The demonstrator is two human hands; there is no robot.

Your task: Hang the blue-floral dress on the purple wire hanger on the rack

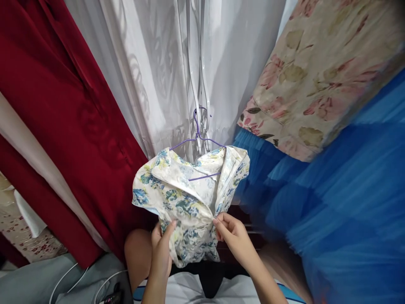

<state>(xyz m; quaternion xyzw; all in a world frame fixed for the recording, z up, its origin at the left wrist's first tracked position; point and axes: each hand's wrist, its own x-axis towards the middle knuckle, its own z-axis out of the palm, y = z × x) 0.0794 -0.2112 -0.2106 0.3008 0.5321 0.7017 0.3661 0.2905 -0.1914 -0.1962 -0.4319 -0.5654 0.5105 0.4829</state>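
A small white dress [190,202] with blue and yellow-green flowers hangs from a purple wire hanger [198,134]. Its neck opening is spread wide, and the two edges meet in a V lower down. My left hand [162,245] grips the side of the dress, thumb in front and fingers mostly behind the cloth. At the bottom of the V, my right hand [232,234] pinches the edge where the opening closes; a zip pull there is too small to make out. The hanger's hook is caught on a glossy white metal rod [193,80].
White curtain-like cloth [152,63] hangs behind. Long dark red fabric [72,126] fills the left, and a beige floral garment [316,84] with blue tulle [341,194] hangs on the right. Grey cloth [28,278] with white cables lies at the lower left.
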